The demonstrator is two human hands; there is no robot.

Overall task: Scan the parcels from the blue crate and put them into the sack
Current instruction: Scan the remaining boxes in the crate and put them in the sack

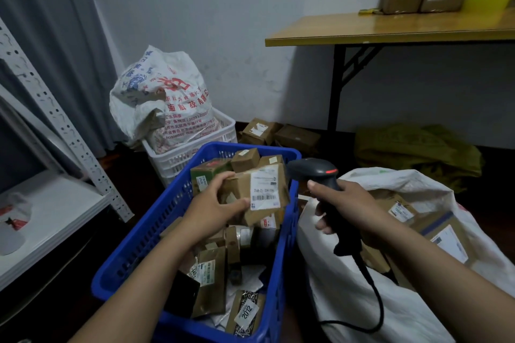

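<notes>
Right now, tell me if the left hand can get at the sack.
Probably yes: the left hand holds a parcel over the blue crate, the sack gapes beyond; only the right hand with the scanner hangs between.

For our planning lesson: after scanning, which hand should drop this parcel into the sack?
Probably the left hand: it grips the cardboard parcel; the right hand is occupied by the barcode scanner.

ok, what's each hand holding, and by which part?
Left hand grips a brown parcel by its left end, above the blue crate. Right hand grips the barcode scanner by its handle, head toward the parcel.
</notes>
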